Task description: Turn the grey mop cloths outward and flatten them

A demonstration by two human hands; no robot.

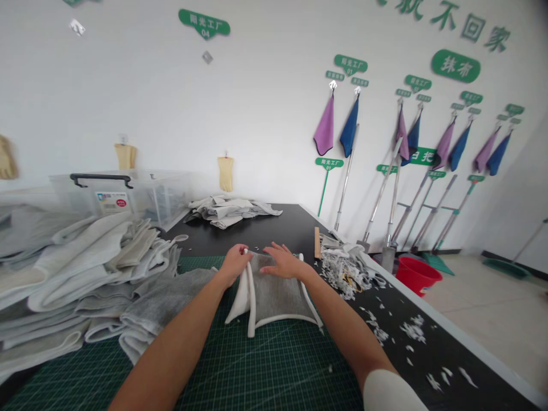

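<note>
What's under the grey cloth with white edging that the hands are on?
The green gridded mat shows along the near edge of the grey cloth. Directly beneath, the cloth covers everything; the right hand also hides part of its far end.

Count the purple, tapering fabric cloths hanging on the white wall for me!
4, in a row across the picture's right half on the white wall: the leftmost purple cloth, the second purple cloth, the third purple cloth and the rightmost purple cloth.
</note>
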